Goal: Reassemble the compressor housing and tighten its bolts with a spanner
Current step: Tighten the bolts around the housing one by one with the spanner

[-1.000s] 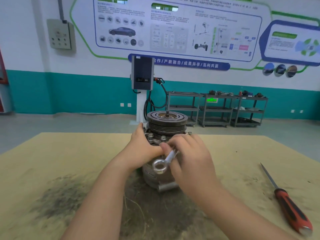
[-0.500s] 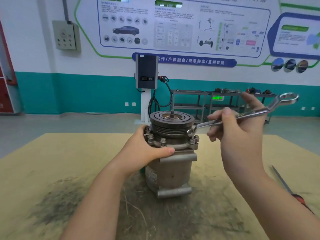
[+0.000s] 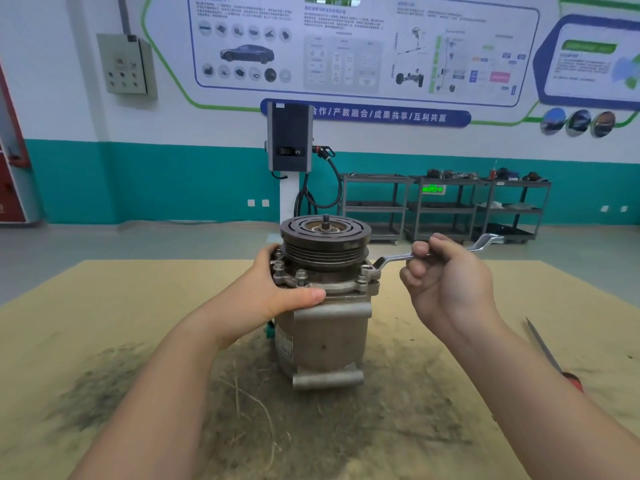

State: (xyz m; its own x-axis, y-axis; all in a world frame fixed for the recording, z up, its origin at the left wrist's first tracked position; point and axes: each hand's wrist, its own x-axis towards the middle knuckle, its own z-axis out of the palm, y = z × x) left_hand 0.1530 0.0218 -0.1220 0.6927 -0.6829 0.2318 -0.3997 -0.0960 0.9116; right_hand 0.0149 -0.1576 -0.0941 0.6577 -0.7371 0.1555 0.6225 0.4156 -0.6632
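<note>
Workbench point(image 3: 104, 323), tan and smeared with dark grime: the left hand point(image 3: 273, 296) clasps the flange of the compressor housing point(image 3: 325, 334) standing upright at centre, thumb across its front. The right hand point(image 3: 446, 285) grips a spanner point(image 3: 391, 259), its ring apparently seated on a right-side bolt point(image 3: 367, 271). A red-handled screwdriver point(image 3: 550, 355) lies far right.

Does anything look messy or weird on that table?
Yes: dark grime and bits of straw-like fibre smear the table around the compressor, and a screwdriver lies loose at the right edge.
</note>
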